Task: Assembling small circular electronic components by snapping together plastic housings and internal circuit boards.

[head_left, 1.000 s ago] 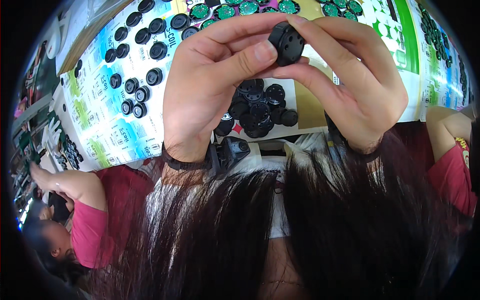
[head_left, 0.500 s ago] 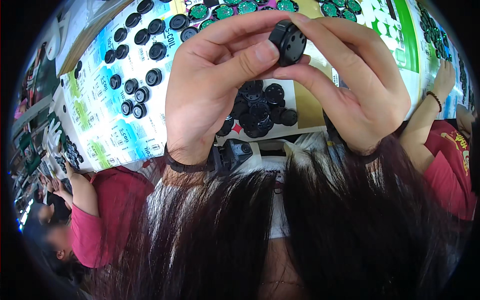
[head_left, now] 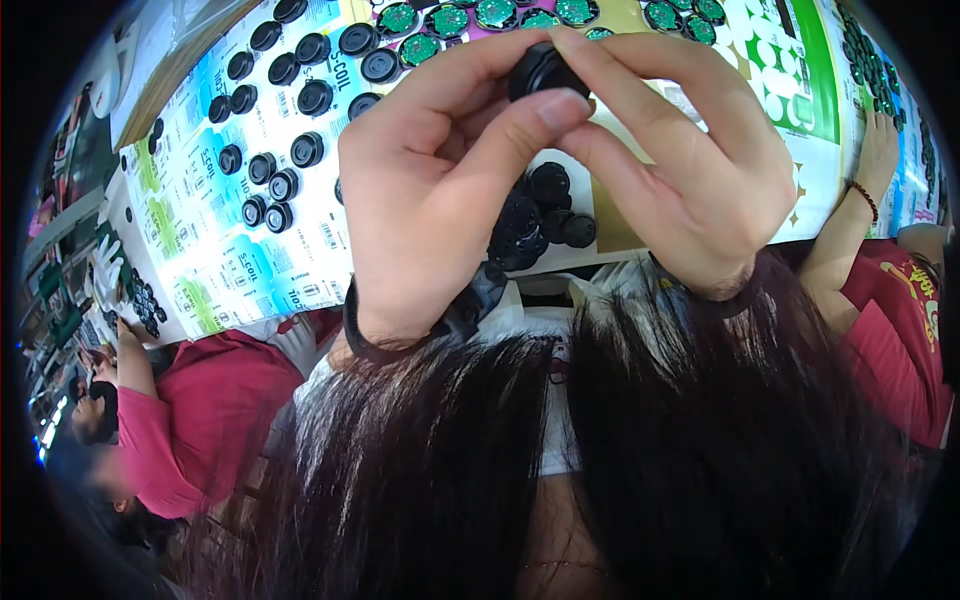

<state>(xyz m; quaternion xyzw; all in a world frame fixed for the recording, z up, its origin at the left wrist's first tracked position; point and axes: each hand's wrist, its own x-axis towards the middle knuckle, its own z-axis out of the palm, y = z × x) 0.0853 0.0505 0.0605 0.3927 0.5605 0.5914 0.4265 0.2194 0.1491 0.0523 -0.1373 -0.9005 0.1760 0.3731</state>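
Both my hands are raised over the table and pinch one small round black plastic housing between their fingertips. My left hand grips it from the left, its thumb across the near side. From the right, my right hand presses on it with thumb and forefinger. The fingers hide part of the housing. Below them lies a pile of loose black round plastic parts, partly covered by my left hand. Several similar black round pieces stand spread over the printed sheet on the left.
Round green circuit boards in black shells lie along the far edge, with more at the far right. A co-worker in a red shirt sits at left. Another person's braceleted arm reaches onto the table at right.
The black housing has been turned in my fingers, so its face with holes no longer shows. Both hands have shifted slightly, and the housing now sits a little further left.
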